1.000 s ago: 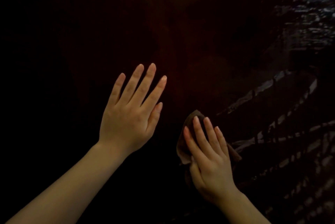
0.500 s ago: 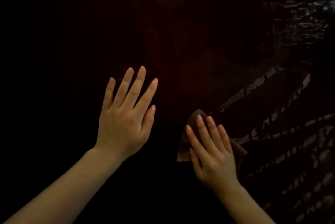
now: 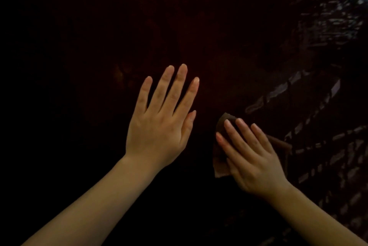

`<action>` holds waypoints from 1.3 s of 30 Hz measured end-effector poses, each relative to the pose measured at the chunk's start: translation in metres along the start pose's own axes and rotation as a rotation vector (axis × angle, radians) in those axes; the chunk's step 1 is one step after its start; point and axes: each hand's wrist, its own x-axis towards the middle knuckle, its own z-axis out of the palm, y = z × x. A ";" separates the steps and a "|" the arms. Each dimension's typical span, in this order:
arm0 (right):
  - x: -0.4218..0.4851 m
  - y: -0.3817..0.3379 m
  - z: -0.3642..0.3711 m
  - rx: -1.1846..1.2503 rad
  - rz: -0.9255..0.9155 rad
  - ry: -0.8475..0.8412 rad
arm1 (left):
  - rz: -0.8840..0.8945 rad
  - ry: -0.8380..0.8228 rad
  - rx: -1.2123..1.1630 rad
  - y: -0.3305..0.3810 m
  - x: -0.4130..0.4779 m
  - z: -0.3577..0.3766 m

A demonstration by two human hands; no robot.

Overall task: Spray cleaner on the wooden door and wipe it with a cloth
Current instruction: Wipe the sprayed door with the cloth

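Flat hands press cloth (brown, crumpled).

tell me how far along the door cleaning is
Done: spraying looks finished; glossy wet streaks shine on the right of the dark wooden door, and no spray bottle is in view.
In hand: the right hand presses a small brown cloth flat against the door, while the left hand rests open beside it.
Left: wiping the wet streaks on the right; the dim left side cannot be judged.
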 end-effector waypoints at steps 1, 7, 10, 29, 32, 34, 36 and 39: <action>0.005 0.000 -0.001 0.015 0.049 0.023 | -0.004 0.001 0.002 0.000 -0.001 0.000; 0.022 -0.046 0.011 0.051 0.435 0.109 | -0.003 0.005 0.006 0.001 -0.001 0.001; 0.012 -0.021 0.004 0.022 0.196 0.055 | -0.004 0.006 0.000 0.001 -0.001 0.000; 0.037 -0.006 0.002 0.042 0.533 0.135 | -0.018 0.030 -0.021 0.002 -0.002 0.002; 0.037 0.024 -0.002 0.063 0.625 0.146 | -0.023 0.025 -0.029 0.003 -0.002 0.001; 0.043 0.025 -0.004 0.069 0.753 0.156 | -0.025 0.035 -0.040 0.004 0.000 0.000; 0.041 0.011 -0.004 0.047 0.755 0.126 | -0.054 0.044 -0.080 0.006 0.000 -0.003; 0.016 -0.004 0.000 0.022 0.537 0.017 | -0.102 0.051 -0.143 0.013 0.011 -0.007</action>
